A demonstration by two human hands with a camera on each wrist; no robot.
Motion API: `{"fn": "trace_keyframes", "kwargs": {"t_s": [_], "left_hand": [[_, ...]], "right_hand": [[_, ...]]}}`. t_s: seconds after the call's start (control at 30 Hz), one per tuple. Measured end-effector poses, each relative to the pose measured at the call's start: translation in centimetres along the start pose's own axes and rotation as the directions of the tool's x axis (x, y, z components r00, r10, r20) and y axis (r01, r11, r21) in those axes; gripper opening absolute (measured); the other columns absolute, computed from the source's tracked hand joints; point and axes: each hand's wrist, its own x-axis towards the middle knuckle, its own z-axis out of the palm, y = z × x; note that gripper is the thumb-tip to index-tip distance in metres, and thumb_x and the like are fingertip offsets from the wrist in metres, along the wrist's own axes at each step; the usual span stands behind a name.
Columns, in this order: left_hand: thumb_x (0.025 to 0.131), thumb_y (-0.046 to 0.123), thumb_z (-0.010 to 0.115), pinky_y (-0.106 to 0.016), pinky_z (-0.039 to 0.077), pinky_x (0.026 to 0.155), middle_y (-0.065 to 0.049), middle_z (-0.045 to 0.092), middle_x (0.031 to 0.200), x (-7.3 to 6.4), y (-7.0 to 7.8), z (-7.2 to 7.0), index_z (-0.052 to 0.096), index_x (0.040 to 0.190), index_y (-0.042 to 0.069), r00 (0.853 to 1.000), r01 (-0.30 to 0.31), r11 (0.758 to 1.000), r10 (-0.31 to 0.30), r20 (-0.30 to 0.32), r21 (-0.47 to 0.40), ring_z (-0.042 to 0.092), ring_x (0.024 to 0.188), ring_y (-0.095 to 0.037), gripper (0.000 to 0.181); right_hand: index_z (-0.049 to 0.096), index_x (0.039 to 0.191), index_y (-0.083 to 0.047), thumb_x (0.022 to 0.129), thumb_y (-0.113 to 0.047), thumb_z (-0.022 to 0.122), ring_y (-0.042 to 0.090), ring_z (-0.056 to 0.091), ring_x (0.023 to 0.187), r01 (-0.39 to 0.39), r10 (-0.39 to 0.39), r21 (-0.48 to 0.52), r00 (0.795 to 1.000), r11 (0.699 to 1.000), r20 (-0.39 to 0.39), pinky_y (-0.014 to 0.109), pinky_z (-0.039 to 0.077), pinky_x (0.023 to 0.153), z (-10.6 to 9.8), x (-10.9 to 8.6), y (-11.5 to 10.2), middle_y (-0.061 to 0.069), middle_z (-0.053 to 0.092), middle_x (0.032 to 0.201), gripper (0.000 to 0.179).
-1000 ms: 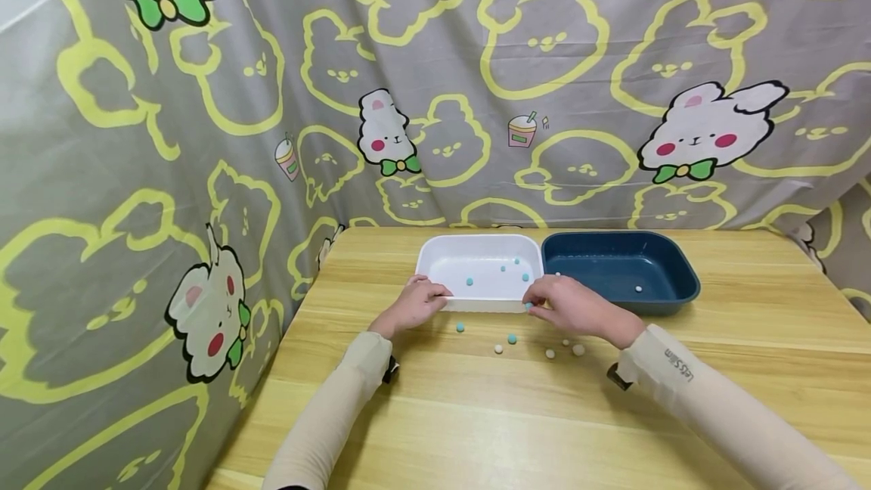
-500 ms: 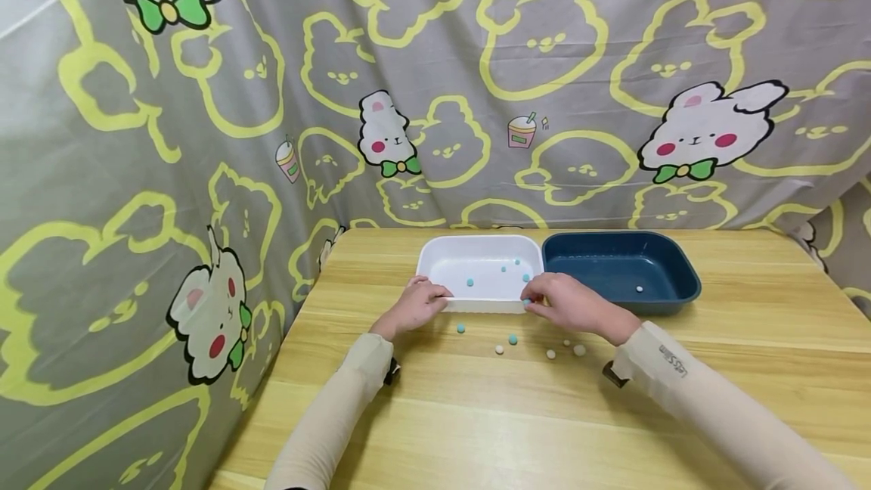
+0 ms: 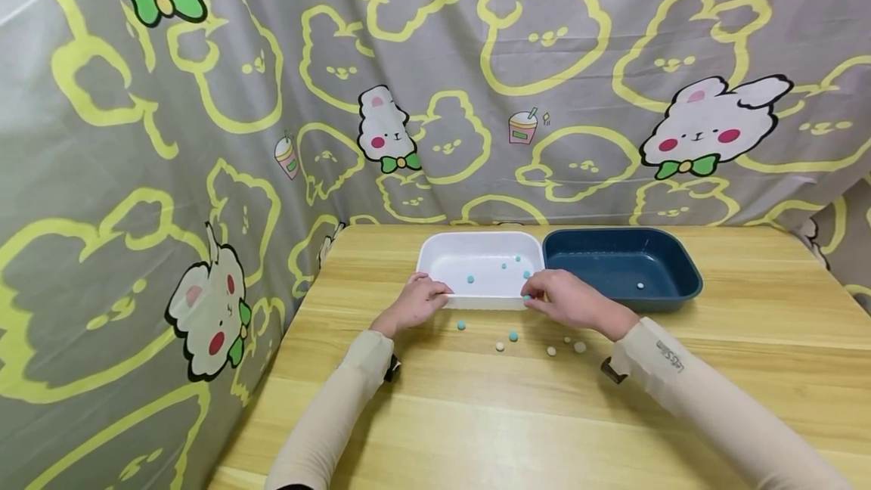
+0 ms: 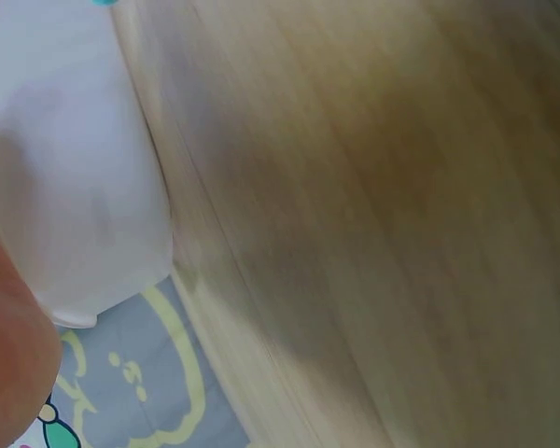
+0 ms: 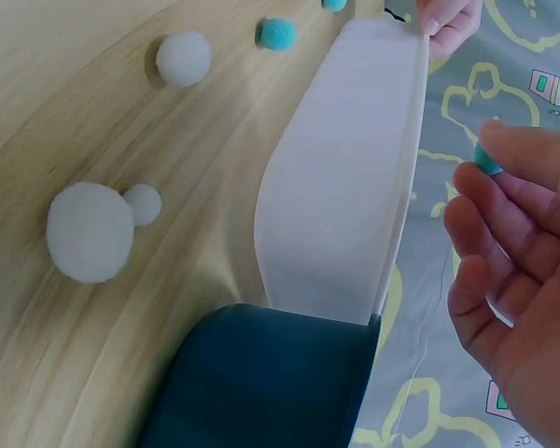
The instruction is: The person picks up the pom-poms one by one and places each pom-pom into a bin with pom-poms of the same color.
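Observation:
My left hand (image 3: 412, 304) grips the near left corner of a white plastic tray (image 3: 485, 302), whose pale side fills the left of the left wrist view. Just over the tray's near right corner, my right hand (image 3: 573, 301) pinches a small teal pompom (image 5: 486, 161) between thumb and forefinger. Inside the white tray lie several teal pompoms, one of them (image 3: 470, 279) toward the left. Two more teal pompoms, one at the left (image 3: 461, 325) and another (image 3: 513, 336), rest on the wood before it.
A dark blue tray (image 3: 687, 297) stands against the white tray's right side, holding a white pompom (image 3: 640, 286). Several white pompoms, including a large one (image 5: 91, 231), lie on the wooden table (image 3: 469, 414) in front. A patterned curtain (image 3: 449, 172) hangs behind and at the left.
My right hand has risen slightly with the teal pompom, from in front of the white tray's near wall to its rim. The left hand keeps its place on the tray.

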Motion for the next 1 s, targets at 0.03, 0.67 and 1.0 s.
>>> {"fn": "trace_keyframes", "kwargs": {"t_s": [0.03, 0.67, 1.0], "left_hand": [[0.094, 0.017, 0.053, -0.039, 0.021, 0.105, 0.004, 0.069, 0.089, 0.0, 0.0, 0.0, 0.071, 0.099, 0.012, 1.000, -0.001, 1.000, 0.001, -0.002, -0.001, 0.058, 0.088, -0.015, 0.019], [0.095, 0.017, 0.052, -0.039, 0.021, 0.105, 0.006, 0.068, 0.088, 0.1, -0.2, 0.0, 0.071, 0.098, 0.014, 1.000, 0.007, 1.000, -0.007, -0.003, 0.000, 0.057, 0.088, -0.013, 0.020], [0.095, 0.016, 0.052, -0.040, 0.021, 0.105, 0.004, 0.069, 0.092, 0.0, 0.0, -0.1, 0.071, 0.101, 0.013, 1.000, 0.009, 1.000, -0.009, 0.010, 0.003, 0.058, 0.091, -0.014, 0.020]], "right_hand": [[0.070, 0.095, -0.009, 0.089, -0.013, 0.066, 0.012, 0.055, 0.076, -0.001, 0.001, 0.001, 1.000, 1.000, 0.001, 0.030, 0.048, 0.068, 0.0, 0.0, 0.0, -0.010, 0.060, 0.084, 0.009], [0.070, 0.096, -0.009, 0.088, -0.012, 0.068, 0.006, 0.052, 0.069, -0.018, 0.017, 0.082, 1.000, 0.996, 0.007, 0.026, 0.048, 0.063, 0.6, 1.3, 0.0, -0.009, 0.062, 0.083, 0.010], [0.070, 0.097, -0.011, 0.089, -0.014, 0.067, 0.007, 0.052, 0.068, -0.044, 0.041, 0.097, 0.999, 0.994, 0.026, 0.026, 0.047, 0.062, 0.5, 1.6, -0.4, -0.009, 0.062, 0.083, 0.009]]}}
